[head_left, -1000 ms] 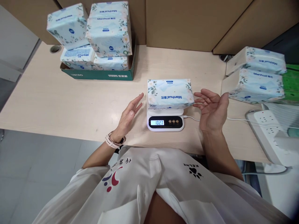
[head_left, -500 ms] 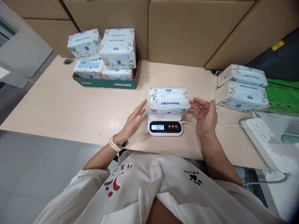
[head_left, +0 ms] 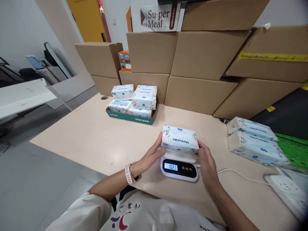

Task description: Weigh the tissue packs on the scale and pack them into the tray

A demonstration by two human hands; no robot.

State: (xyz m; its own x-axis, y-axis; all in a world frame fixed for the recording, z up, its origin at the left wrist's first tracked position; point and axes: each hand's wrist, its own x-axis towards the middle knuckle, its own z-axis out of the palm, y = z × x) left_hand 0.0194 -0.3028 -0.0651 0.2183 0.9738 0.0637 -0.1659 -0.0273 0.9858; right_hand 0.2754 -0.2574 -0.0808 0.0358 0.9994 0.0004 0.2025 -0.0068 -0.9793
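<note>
A pack of tissues [head_left: 180, 139] with a pale blue floral wrapper lies on a small white kitchen scale [head_left: 179, 168] whose lit display reads 102.7. My left hand [head_left: 151, 157] presses against the pack's left end, fingers curled on it. Against the right end sits my right hand [head_left: 205, 162], so the pack is gripped between both hands. A watch is on my left wrist.
A green tray [head_left: 131, 117] with several tissue packs stands at the back left of the beige table [head_left: 96, 138]. Two more packs [head_left: 255, 141] are stacked at the right. A white power strip [head_left: 287, 189] and cable lie at the right. Cardboard boxes [head_left: 199, 64] line the back.
Both hands, held open and apart beside the pack, have closed in onto its two ends. The camera has tilted up, showing the stacked boxes and the room behind.
</note>
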